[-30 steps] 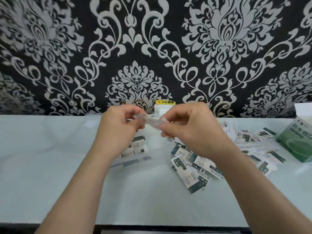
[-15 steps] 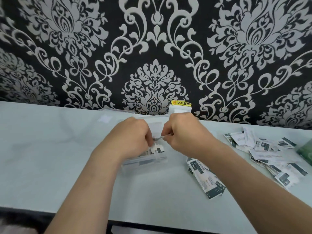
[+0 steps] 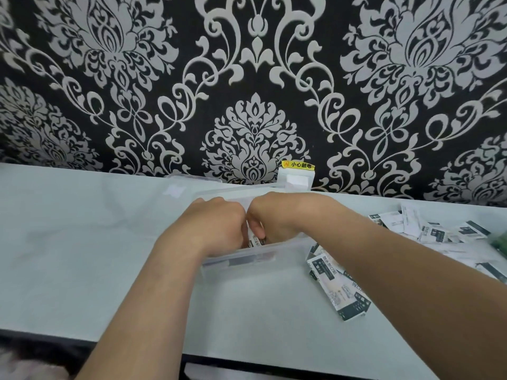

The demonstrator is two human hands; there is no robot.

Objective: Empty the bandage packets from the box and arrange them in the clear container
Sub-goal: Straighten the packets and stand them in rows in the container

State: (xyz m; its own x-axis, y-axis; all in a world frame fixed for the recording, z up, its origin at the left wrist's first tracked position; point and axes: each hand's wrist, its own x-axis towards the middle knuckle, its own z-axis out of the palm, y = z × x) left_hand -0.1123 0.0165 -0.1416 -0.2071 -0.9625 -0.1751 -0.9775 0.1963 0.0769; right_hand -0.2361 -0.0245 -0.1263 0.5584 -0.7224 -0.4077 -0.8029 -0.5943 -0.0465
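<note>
Both hands reach down into the container (image 3: 247, 260), which stands on the desk (image 3: 82, 256). The left hand (image 3: 216, 226) occupies the container's left part, knuckles up. Its fingers are hidden behind the back of the hand, so the state of its grip cannot be told. The right hand (image 3: 277, 219) is just beside it in the container's middle, its grip curled onto a packet (image 3: 254, 241) that stands upright inside the container, near the front wall. Loose packets (image 3: 338, 286) lie flat on the desk just right of the container. A larger pile (image 3: 428, 230) lies farther right. The green box (image 3: 501, 244) is beyond that, mostly out of frame. A yellow label (image 3: 298, 165) is behind the container.
</note>
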